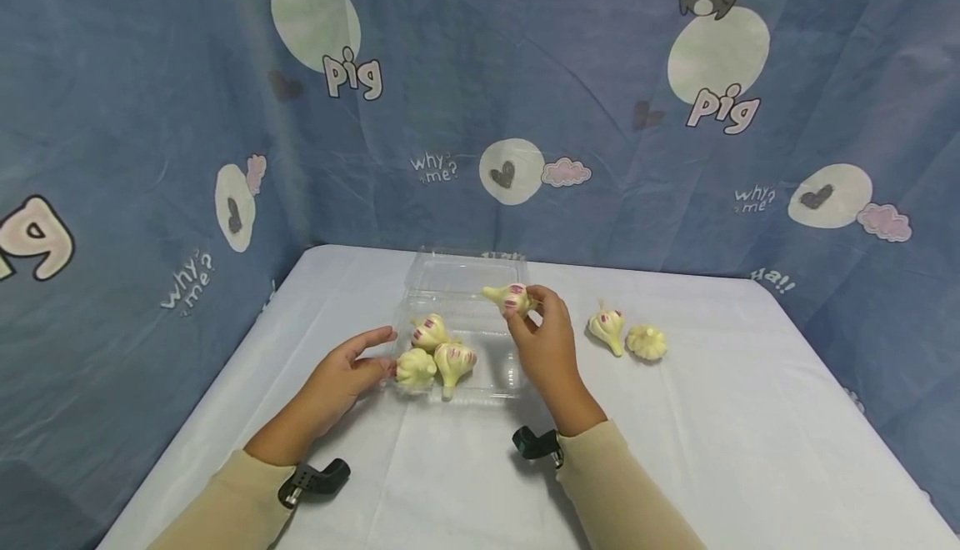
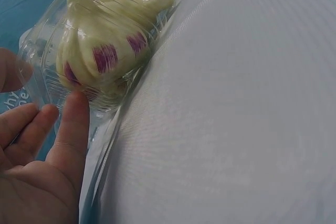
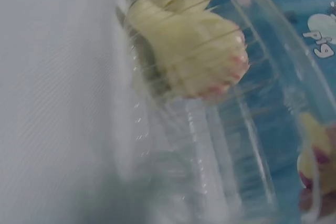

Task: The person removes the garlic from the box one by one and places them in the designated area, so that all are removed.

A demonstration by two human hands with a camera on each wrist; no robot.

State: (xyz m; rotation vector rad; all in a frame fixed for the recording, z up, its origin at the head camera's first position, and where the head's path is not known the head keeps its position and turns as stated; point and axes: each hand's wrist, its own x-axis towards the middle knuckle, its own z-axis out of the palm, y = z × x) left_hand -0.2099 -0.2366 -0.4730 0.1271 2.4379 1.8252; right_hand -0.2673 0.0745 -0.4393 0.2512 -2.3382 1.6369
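Above the right part of a clear plastic box (image 1: 495, 367) with its lid folded back, my right hand (image 1: 550, 346) pinches a garlic bulb (image 1: 514, 298) between thumb and fingers. The right wrist view shows that held garlic bulb (image 3: 317, 156) only partly, at the edge. Three more bulbs lie in the left part of the box: an upper garlic bulb (image 1: 430, 332), a pale one (image 1: 415, 368) and a purple-marked one (image 1: 454, 362). My left hand (image 1: 347, 377) is at the box's left side, fingers extended, its thumb (image 2: 73, 129) touching the clear wall.
To the right of the box, two loose bulbs lie on the white-covered table (image 1: 720, 425): a purple-marked garlic bulb (image 1: 606, 329) and a pale garlic bulb (image 1: 647, 342). The transparent lid (image 1: 468, 273) extends toward the back edge. Blue printed curtain (image 1: 600, 225) encloses the back and left.
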